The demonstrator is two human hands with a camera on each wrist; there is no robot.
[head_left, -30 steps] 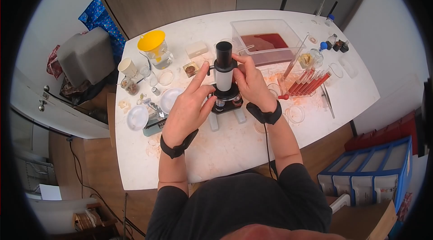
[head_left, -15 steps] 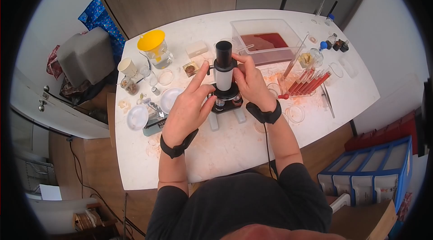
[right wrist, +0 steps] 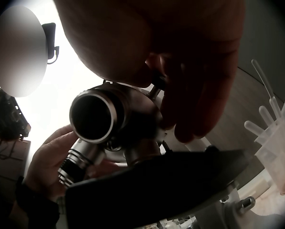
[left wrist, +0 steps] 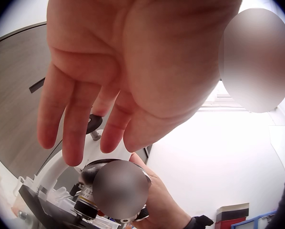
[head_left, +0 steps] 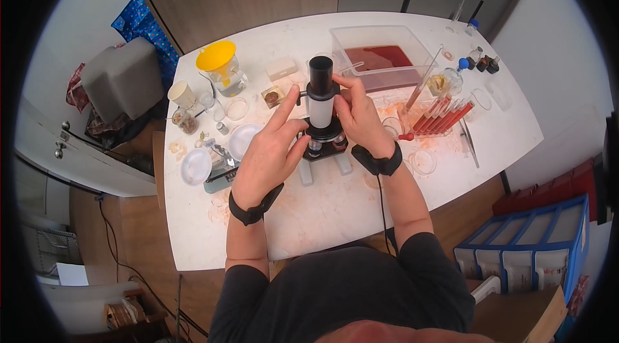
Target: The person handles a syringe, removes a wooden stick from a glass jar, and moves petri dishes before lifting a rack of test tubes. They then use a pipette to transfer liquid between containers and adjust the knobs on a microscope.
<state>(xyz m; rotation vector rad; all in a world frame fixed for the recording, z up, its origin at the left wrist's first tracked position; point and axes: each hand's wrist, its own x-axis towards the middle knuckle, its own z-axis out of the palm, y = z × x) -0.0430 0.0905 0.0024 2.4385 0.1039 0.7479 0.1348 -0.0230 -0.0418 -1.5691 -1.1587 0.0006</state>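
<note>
A microscope [head_left: 320, 111] with a black eyepiece and a white tube stands upright at the table's middle, between both hands. My left hand [head_left: 271, 149] is at its left side, fingers mostly straight; one fingertip is right at the side knob [left wrist: 94, 123], while thumb and forefinger lie near the nosepiece. My right hand [head_left: 362, 117] pinches the right side of the head, thumb and fingers around a dark knob [right wrist: 157, 82] largely hidden by them. Several objective lenses [left wrist: 86, 200] hang beneath the head. Nothing on the stage shows.
Behind right stand a clear tub [head_left: 419, 53] of red liquid and a rack of red-filled test tubes [head_left: 442, 118]. On the left are a yellow funnel [head_left: 216, 56] over a jar, a paper cup [head_left: 182, 95] and a balance with white pans [head_left: 196, 167]. Tweezers [head_left: 470, 143] lie at right.
Both hands keep their places at the microscope. The head view shifts only very slightly; nothing is taken hold of or let go.
</note>
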